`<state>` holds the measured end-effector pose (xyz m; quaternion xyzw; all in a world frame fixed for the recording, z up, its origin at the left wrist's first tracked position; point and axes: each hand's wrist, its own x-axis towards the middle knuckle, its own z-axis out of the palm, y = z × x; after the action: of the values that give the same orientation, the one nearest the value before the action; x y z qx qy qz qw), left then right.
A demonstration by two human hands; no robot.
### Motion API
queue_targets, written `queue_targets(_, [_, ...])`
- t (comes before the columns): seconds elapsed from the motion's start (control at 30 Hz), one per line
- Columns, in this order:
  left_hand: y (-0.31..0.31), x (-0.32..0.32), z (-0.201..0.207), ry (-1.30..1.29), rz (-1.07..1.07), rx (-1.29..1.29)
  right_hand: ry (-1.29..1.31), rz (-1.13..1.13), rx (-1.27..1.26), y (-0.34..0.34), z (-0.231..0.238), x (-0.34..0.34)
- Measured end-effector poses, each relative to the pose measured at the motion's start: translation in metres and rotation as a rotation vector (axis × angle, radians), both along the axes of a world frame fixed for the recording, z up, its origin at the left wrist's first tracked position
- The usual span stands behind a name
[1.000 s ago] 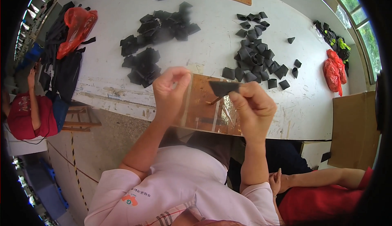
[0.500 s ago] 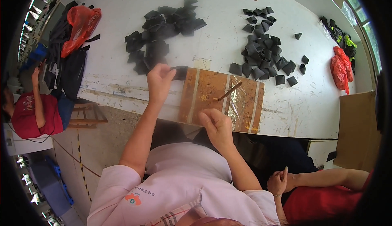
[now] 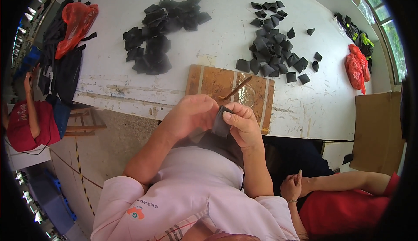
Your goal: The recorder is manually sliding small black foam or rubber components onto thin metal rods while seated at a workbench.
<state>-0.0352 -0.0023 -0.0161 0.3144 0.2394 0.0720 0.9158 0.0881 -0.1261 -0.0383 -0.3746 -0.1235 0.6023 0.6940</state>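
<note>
Pinching a black piece [image 3: 221,124] over the wooden board's [image 3: 195,79] near edge, the right hand [image 3: 244,125] apparently steadies it; the left hand [image 3: 189,112] curls alongside, its grip unclear. Flat pieces [image 3: 156,47] lie left beyond the board, rolled ones [image 3: 261,44] right, likely kept separate.

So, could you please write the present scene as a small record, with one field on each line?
Right hand: pinches a dark piece in front of the body
Left hand: beside that piece, fingers curled; contact is unclear
Work surface: white table
At its near edge: brown board with a slanting stick
Left pile: dark, flat-looking pieces
Right pile: dark pieces, several visibly looped
Bags: red bag at left, red bag at right
</note>
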Motion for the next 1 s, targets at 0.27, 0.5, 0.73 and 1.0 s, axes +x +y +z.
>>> queue_targets(0.27, [0.01, -0.002, 0.003, 0.193, -0.25, 0.291, -0.079, 0.113, -0.026, -0.001, -0.003, 0.003])
queue_targets(0.5, [-0.007, 0.002, -0.001, 0.302, 0.076, 0.513, -1.48, -0.557, -0.233, 0.005, 0.008, -0.019])
queue_targets(0.73, [-0.027, 0.009, -0.001, 0.226, 0.209, 0.6, -1.384, -0.49, -0.099, 0.003, 0.01, -0.028])
queue_targets(1.0, [-0.026, 0.019, -0.012, 0.18, 0.38, 0.515, -1.66, -0.623, -0.237, 0.013, 0.002, -0.021])
